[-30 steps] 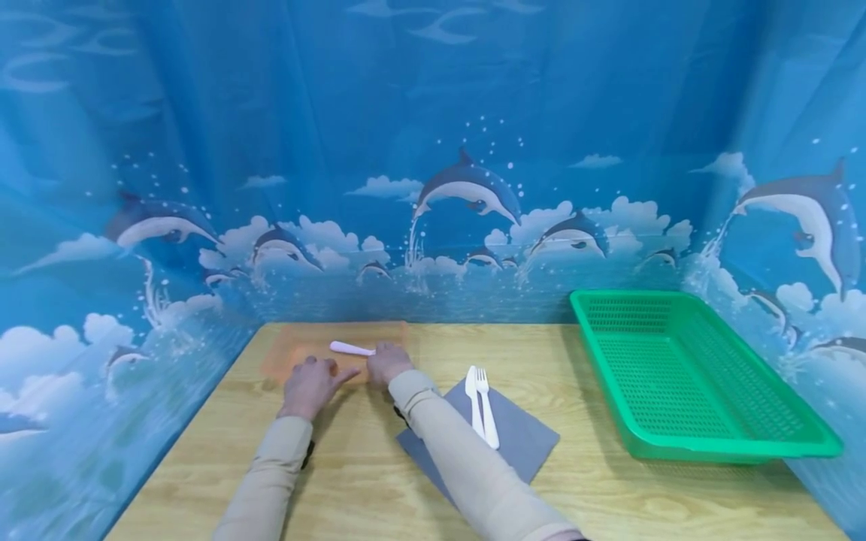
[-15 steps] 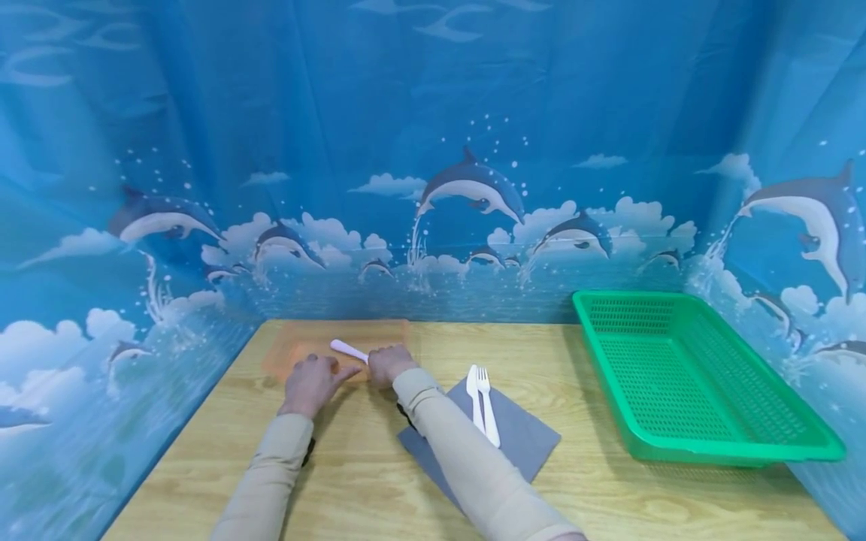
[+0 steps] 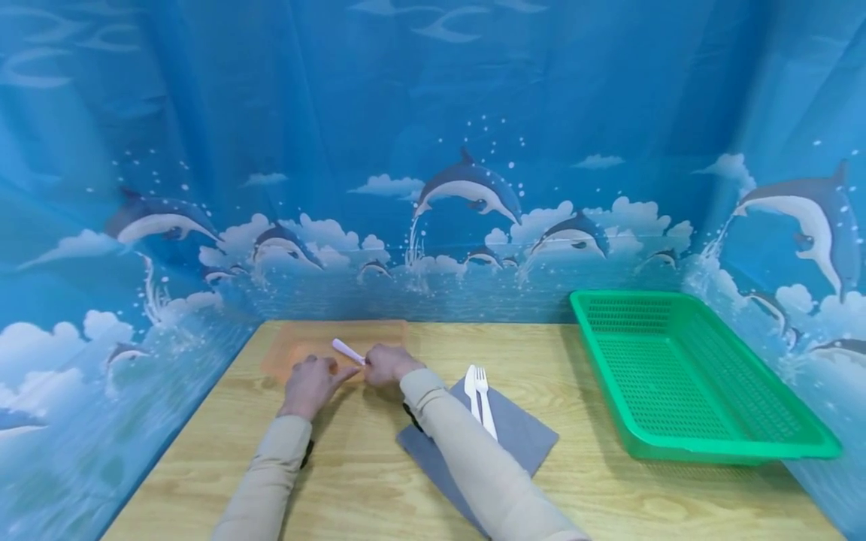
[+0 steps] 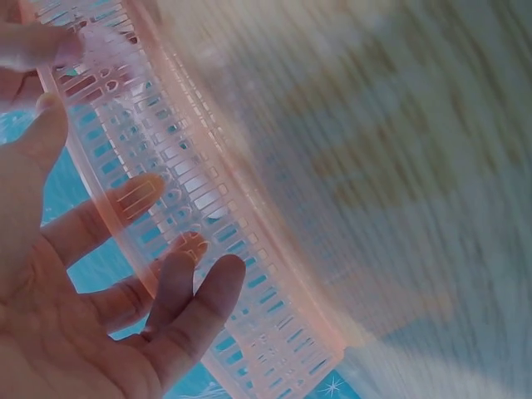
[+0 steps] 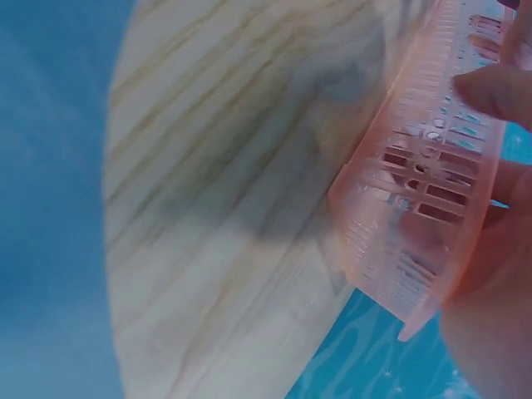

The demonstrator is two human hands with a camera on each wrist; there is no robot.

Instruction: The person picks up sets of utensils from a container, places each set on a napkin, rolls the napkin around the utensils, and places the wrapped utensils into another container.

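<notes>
While in right hand (image 3: 388, 364), handle (image 3: 348, 351) leftward

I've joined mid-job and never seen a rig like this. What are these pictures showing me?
There's no machine: a person works bare-handed. The wide picture comes from a head camera looking forward and down; the two tilted close-ups come from cameras worn on each wrist. On the table, a white knife and fork lie on a grey napkin. A green basket stands to the right, an orange basket at the back left. The left hand holds the orange basket's near side. The right hand grips a pale utensil; one end sticks out, so I can't tell what kind.
</notes>
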